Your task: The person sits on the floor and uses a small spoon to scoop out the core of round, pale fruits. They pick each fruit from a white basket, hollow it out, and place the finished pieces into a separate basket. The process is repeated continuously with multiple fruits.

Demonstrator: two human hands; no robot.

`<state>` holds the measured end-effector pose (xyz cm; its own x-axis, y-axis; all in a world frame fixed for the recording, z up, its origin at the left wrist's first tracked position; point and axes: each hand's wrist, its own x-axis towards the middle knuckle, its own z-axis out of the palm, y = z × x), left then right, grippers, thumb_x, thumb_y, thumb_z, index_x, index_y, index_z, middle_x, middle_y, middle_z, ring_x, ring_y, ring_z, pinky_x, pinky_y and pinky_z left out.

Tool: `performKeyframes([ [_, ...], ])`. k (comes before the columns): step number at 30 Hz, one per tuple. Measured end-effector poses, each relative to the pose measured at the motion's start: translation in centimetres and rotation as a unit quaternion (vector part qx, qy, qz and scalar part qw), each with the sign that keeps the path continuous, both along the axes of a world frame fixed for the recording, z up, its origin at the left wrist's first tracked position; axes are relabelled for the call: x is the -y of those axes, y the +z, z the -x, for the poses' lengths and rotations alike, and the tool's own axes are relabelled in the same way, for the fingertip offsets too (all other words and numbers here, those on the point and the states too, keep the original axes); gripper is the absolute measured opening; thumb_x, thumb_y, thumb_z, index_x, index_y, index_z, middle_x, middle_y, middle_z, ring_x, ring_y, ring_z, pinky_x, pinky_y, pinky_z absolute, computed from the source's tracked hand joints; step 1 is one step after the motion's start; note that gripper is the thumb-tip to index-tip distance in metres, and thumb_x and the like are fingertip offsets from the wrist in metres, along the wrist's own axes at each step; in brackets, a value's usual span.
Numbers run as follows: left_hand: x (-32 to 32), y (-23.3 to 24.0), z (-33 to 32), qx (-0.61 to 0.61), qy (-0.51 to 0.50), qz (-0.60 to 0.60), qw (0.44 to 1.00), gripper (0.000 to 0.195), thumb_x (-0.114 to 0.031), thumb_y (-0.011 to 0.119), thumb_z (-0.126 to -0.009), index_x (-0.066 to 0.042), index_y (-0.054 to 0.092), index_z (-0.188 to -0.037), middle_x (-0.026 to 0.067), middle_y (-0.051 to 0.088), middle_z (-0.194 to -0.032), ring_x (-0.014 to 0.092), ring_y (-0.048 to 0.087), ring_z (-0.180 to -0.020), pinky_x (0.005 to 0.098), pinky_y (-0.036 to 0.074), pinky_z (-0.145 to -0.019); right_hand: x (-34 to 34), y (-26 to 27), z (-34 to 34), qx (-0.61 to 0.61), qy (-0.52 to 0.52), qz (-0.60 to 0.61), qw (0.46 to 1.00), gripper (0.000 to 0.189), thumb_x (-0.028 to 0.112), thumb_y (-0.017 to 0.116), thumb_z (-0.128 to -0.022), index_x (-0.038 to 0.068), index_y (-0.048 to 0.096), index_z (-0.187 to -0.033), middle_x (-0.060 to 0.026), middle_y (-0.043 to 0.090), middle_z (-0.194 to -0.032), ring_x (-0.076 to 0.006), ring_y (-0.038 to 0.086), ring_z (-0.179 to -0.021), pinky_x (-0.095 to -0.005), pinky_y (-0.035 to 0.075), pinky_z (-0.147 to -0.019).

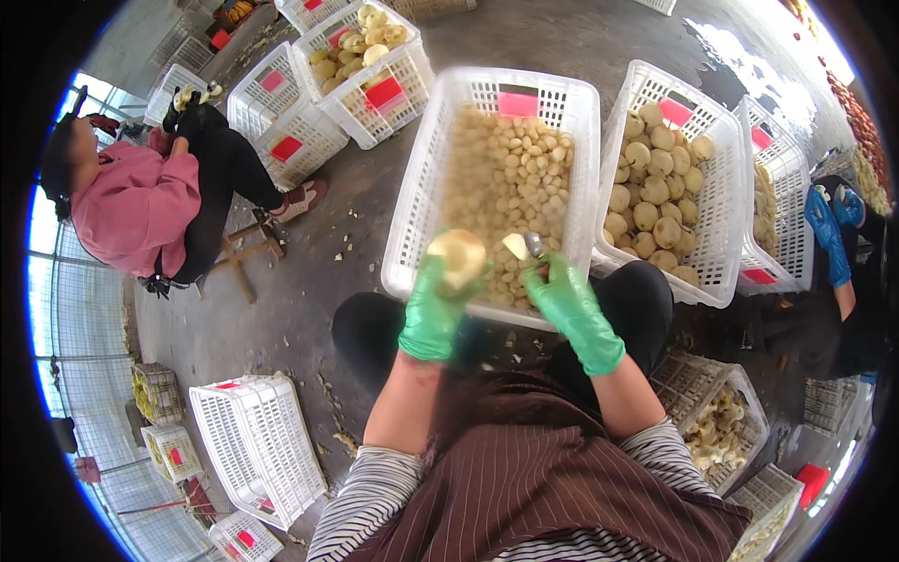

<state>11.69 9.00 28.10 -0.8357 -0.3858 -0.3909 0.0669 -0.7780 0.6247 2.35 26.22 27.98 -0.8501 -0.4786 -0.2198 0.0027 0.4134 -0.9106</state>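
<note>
Both my hands wear green gloves over the near end of a white plastic crate [586,175], which holds many small pale rounded fruit pieces [530,161]. My left hand [439,302] grips a larger pale peeled fruit [456,258], its cut face turned up and slightly blurred. In my right hand [565,302] is a small metal scoop [534,243], its head pointing away from me. A pale wedge of fruit [516,246] shows at the scoop's left side; whether it rests on the tool is unclear.
Right of my crate stands a crate [727,232] of whole peeled fruit. Another crate [421,70] of fruit is at the upper left. A seated person [140,204] works at left; a blue-gloved person [829,225] sits at right. Behind on the right, a crate [755,449] holds fruit scraps.
</note>
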Motion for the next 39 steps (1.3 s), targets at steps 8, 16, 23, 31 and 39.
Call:
performKeyframes([
  [8, 0.6, -0.5, -0.3, -0.029, -0.037, -0.023, 0.999, 0.064, -0.035, 0.065, -0.089, 0.002, 0.042, -0.137, 0.0196, 0.053, -0.128, 0.036, 0.056, -0.115, 0.0517, 0.051, -0.096, 1.5, -2.7, -3.3, -0.401, 0.063, -0.082, 0.91, 0.013, 0.017, 0.063, -0.087, 0.006, 0.056, -0.09, -0.0099, 0.062, -0.067, -0.0309, 0.063, -0.056, -0.0398, 0.05, -0.049],
  [16, 0.8, 3.0, 0.1, -0.02, -0.141, 0.114, 0.983, 0.071, -0.029, 0.076, -0.079, -0.007, 0.044, -0.139, 0.012, 0.056, -0.124, 0.026, 0.059, -0.111, 0.0393, 0.052, -0.096, 1.3, 2.6, -1.1, 0.213, 0.211, -0.049, 0.953, 0.039, 0.024, 0.062, -0.089, -0.003, 0.057, -0.118, -0.0152, 0.068, -0.097, -0.0236, 0.067, -0.088, -0.034, 0.051, -0.08],
  [23, -0.2, 4.4, 0.5, -0.001, -0.121, 0.223, 0.967, 0.077, -0.016, 0.077, -0.071, -0.007, 0.045, -0.14, 0.0115, 0.056, -0.122, 0.024, 0.061, -0.104, 0.0341, 0.055, -0.088, 1.9, 0.6, -2.4, 0.634, 0.212, 0.372, 0.644, 0.014, 0.017, 0.053, -0.093, 0.004, 0.052, -0.089, 0.0036, 0.039, -0.052, -0.0064, 0.034, -0.035, -0.0236, 0.03, -0.03],
  [31, -0.5, 1.6, 0.4, -0.083, -0.014, 0.068, 0.994, 0.077, -0.04, 0.07, -0.082, -0.007, 0.038, -0.144, 0.0145, 0.052, -0.131, 0.033, 0.055, -0.117, 0.04, 0.056, -0.085, 1.4, 0.7, -1.1, 0.63, 0.221, 0.429, 0.608, 0.022, 0.021, 0.047, -0.1, 0.001, 0.056, -0.101, 0.0035, 0.043, -0.054, -0.0075, 0.039, -0.037, -0.0236, 0.031, -0.029],
  [39, 2.4, 0.3, 0.0, -0.018, -0.058, -0.054, 0.997, 0.078, -0.053, 0.068, -0.079, -0.006, 0.045, -0.136, 0.0153, 0.054, -0.126, 0.035, 0.058, -0.113, 0.0437, 0.057, -0.082, 1.2, -5.1, -1.2, -0.269, 0.025, 0.026, 0.963, 0.014, 0.017, 0.059, -0.092, 0.004, 0.058, -0.098, -0.0063, 0.061, -0.071, -0.025, 0.06, -0.06, -0.0351, 0.052, -0.059],
])
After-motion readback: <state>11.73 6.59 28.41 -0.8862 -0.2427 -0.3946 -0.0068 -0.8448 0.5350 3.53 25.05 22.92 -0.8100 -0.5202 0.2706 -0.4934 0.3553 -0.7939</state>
